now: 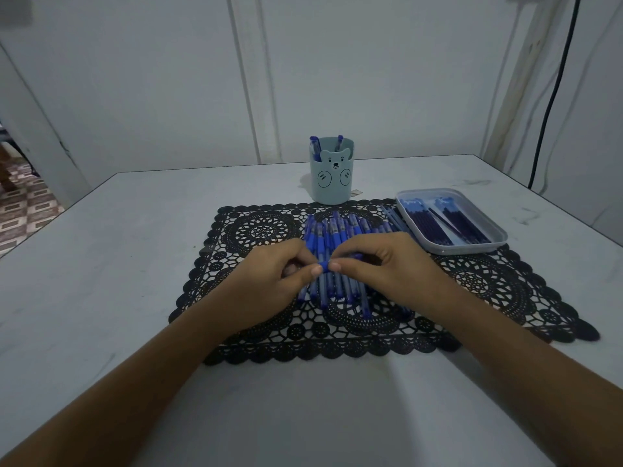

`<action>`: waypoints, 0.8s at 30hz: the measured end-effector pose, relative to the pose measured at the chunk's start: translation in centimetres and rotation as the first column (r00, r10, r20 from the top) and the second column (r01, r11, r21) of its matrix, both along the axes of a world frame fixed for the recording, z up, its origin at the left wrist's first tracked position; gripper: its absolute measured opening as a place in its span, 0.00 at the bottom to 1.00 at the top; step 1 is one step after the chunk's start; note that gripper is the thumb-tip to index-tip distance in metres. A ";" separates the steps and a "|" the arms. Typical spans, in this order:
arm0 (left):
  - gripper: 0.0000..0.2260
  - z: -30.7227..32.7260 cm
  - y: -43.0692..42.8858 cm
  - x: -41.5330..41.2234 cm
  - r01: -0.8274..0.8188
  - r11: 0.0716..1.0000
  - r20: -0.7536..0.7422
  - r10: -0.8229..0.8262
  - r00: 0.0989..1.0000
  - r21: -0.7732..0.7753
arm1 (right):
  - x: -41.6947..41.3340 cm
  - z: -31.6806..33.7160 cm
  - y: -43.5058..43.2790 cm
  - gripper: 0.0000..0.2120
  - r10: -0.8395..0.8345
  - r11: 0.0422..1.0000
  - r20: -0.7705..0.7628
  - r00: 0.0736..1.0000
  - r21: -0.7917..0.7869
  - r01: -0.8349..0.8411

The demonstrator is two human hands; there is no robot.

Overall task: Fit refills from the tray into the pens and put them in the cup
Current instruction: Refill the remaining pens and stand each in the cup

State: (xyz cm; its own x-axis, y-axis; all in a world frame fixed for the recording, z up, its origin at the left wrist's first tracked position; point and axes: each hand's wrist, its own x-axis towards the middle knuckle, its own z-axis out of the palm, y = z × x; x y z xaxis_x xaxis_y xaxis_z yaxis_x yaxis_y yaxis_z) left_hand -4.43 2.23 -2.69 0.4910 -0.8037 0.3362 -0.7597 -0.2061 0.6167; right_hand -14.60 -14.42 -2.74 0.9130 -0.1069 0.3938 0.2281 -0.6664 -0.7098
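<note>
A pile of blue pens (337, 237) lies in the middle of a black lace mat (263, 230). Above the pile, my left hand (279, 278) and my right hand (374, 264) meet fingertip to fingertip, both pinching one blue pen (324, 266) held crosswise between them; most of that pen is hidden by the fingers. A pale blue bear cup (332, 176) stands behind the mat with two blue pens (315, 148) in it. To the right, a grey tray (485, 244) holds dark blue refills (448, 224).
A few loose refills (392, 215) lie on the mat between the pile and the tray. The white table (135, 230) ends at the left and the right edge. A black cable (553, 92) hangs down the wall at the back right.
</note>
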 end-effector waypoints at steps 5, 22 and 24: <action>0.05 0.2 0.0 0.2 0.010 1.000 -0.040 -0.009 0.999 0.016 | 0.3 -0.1 0.0 0.07 0.004 0.999 0.043 0.999 -0.035 -0.003; 0.05 11.2 -8.6 7.6 -0.380 0.803 -0.187 0.331 0.925 -0.459 | 2.5 -2.4 -4.0 0.25 -0.326 0.896 -0.270 0.906 -0.394 0.205; 0.05 13.2 -11.0 9.2 -0.398 0.745 -0.209 0.340 0.917 -0.536 | 2.4 -2.5 -4.0 0.25 -0.328 0.894 -0.263 0.908 -0.396 0.208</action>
